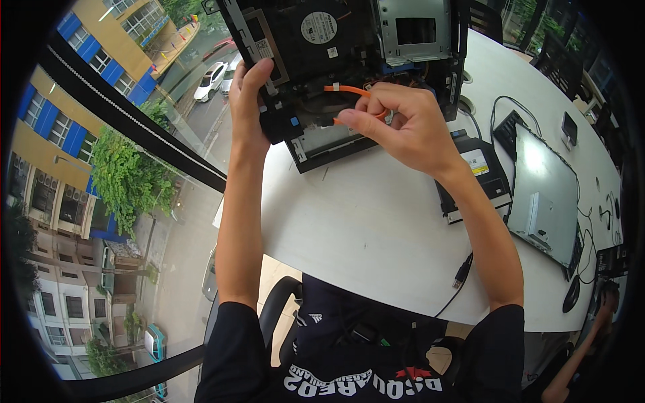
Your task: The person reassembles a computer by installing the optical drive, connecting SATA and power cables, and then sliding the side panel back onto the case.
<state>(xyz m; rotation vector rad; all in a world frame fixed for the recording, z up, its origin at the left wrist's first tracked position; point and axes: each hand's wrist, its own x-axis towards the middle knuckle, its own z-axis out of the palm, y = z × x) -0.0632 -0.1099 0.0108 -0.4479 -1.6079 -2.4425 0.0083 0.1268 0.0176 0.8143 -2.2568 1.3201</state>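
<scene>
Okay, orange cable [346, 88]: thin, flat, bright, bent in a loop, white mark near one end. It's at the lower part of an open black computer case [336, 156]. Right hand [413, 124] has curled fingers gripping the loop, thumb forward. Left hand [250, 101] holds the case's left edge, thumb on top, other fingers hidden. Silver bracket [388, 37] upper right inside. White table [349, 221] below; black drive [494, 178] and metal panel [527, 168] to the right.
</scene>
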